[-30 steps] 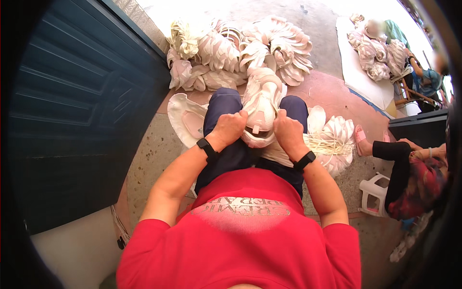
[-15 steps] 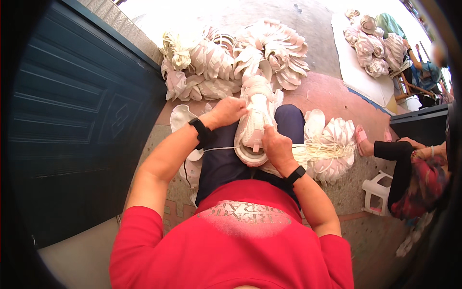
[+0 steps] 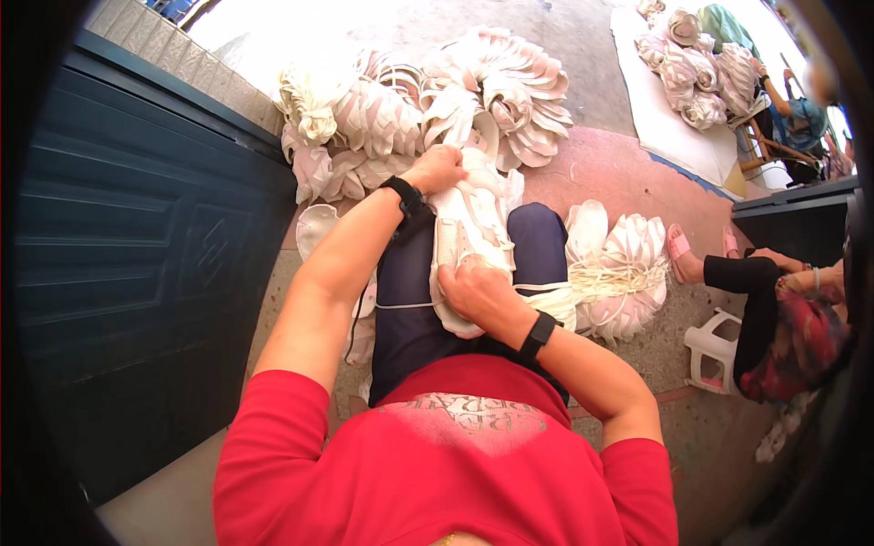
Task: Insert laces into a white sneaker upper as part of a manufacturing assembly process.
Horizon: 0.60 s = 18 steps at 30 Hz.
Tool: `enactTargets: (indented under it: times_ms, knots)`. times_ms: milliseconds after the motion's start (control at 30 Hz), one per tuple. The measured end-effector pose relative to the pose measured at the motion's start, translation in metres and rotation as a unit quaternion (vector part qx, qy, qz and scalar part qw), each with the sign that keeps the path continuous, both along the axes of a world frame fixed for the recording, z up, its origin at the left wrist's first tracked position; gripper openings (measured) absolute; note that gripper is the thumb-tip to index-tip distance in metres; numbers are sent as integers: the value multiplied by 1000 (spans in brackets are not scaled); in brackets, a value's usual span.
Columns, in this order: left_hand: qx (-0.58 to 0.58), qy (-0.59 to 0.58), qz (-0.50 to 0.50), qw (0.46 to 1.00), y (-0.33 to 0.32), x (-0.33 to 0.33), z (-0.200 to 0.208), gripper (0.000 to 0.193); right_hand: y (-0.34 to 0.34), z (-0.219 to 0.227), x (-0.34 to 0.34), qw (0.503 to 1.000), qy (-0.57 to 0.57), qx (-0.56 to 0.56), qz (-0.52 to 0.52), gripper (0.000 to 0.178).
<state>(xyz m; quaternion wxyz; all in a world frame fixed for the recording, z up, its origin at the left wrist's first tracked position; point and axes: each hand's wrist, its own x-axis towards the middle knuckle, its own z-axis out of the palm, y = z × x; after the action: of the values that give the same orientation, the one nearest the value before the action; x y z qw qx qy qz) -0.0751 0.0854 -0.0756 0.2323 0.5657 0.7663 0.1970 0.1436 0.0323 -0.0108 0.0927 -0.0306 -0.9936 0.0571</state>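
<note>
A white-and-pink shoe upper [image 3: 469, 214] lies lengthwise over my lap, between my dark-trousered thighs. At its far left edge, my left hand [image 3: 439, 169] is closed, its fingertips pinching the upper. My right hand [image 3: 482, 293] has its fingers curled around the near part, which they partly hide. A white cord [image 3: 405, 306] crosses my left thigh to the upper; more cord shows to the right of it. Beyond my knees sits a large heap of similar shoe uppers [image 3: 382, 118]. Another bundle of uppers [image 3: 628, 278], tied with pale cords, lies beside my right thigh.
A dark blue panelled door [image 3: 137, 246] stands close on my left. Loose white uppers [image 3: 316, 226] lie beside my left knee. At right, a person in black leggings [image 3: 728, 273] sits near a white plastic stool [image 3: 713, 350]. Farther off, more bundled uppers [image 3: 696, 77] rest on a white sheet.
My left hand has shifted to the upper's far end. My right hand has come nearer to me and left, over its near part. The upper now lies turned, with its side showing.
</note>
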Motion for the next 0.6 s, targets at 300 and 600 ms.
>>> enactTargets:
  times_ms: [300, 600]
  knots:
    - [-3, -8, -57, 998, -17, -41, -2, 27, 6, -13, 62, 977, 63, -159, -131, 22]
    - [-40, 29, 26, 998, -160, 101, 55, 40, -6, -12, 56, 951, 25, -162, -263, 30]
